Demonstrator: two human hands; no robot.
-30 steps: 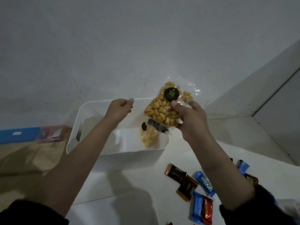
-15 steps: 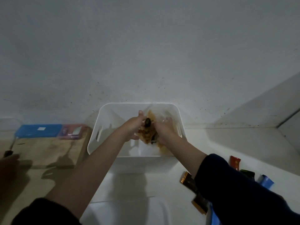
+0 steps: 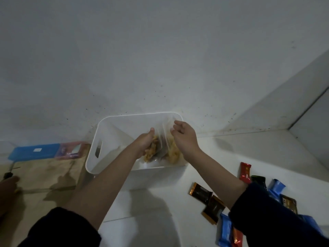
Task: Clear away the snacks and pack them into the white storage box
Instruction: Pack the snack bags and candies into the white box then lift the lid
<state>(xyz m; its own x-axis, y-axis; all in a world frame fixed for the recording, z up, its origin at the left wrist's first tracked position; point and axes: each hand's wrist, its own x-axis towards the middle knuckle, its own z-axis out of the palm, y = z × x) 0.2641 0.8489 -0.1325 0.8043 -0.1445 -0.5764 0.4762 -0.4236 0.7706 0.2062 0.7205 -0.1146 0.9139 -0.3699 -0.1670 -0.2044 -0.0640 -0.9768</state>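
Inside the white box, both hands crowd snack bags.

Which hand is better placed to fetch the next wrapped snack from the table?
Right. The remaining wrapped snacks lie on the white table on the right side, under the right arm. The right hand hovers over the white storage box, apparently holding nothing, while the left hand grips a clear snack bag inside.
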